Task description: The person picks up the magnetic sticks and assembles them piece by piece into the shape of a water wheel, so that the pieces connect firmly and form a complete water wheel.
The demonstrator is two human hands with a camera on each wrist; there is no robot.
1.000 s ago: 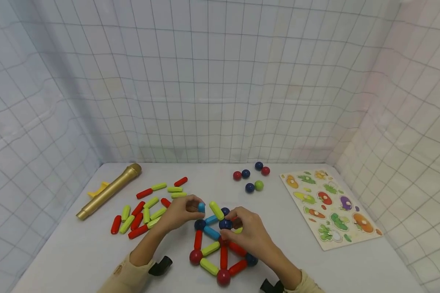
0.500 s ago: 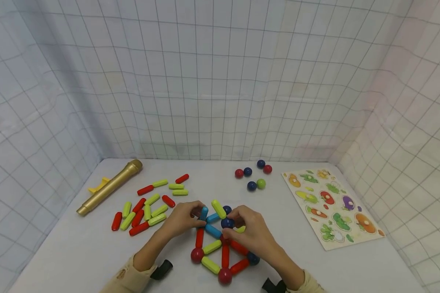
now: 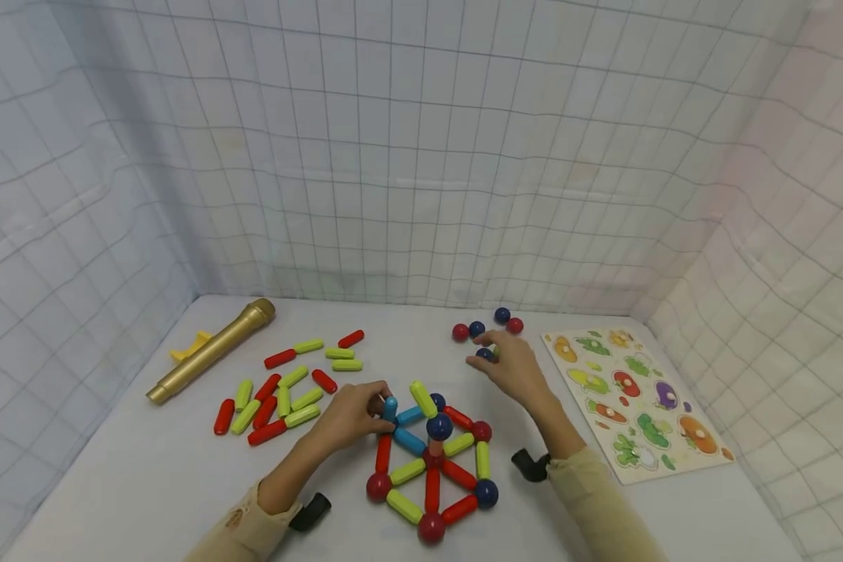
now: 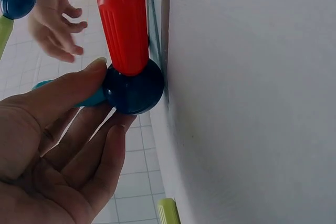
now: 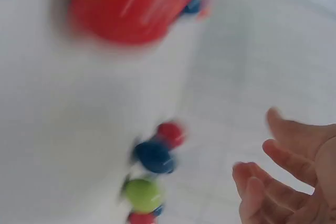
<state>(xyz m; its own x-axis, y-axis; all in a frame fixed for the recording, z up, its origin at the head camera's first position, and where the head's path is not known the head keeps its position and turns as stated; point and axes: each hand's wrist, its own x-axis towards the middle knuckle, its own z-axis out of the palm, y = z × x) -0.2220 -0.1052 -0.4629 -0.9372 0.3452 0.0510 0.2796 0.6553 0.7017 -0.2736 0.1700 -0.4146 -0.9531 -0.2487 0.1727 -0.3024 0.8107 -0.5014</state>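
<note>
My left hand [image 3: 351,412] pinches an upright blue rod [image 3: 390,407] on a dark blue ball [image 4: 134,88] at the left corner of a flat ball-and-rod frame. A red rod [image 4: 125,30] joins that same ball. At the frame's middle, a post carries another dark blue ball [image 3: 439,426], from which a yellow-green rod [image 3: 423,398] slants up. My right hand [image 3: 518,373] is held over the loose balls, fingers apart and holding nothing. Just by its fingertips lies a dark blue ball [image 3: 484,355]; a green ball [image 5: 143,195] is mostly hidden behind the hand in the head view.
Loose red and yellow-green rods [image 3: 284,400] lie scattered on the left. Behind them is a gold toy microphone [image 3: 214,349] with a yellow piece [image 3: 191,345]. More red and blue balls [image 3: 460,332] sit at the back. A vegetable picture board [image 3: 639,398] lies at right.
My right hand has left the raised dark blue ball and moved back and right to the loose balls. My left hand has lowered the blue rod onto the corner ball.
</note>
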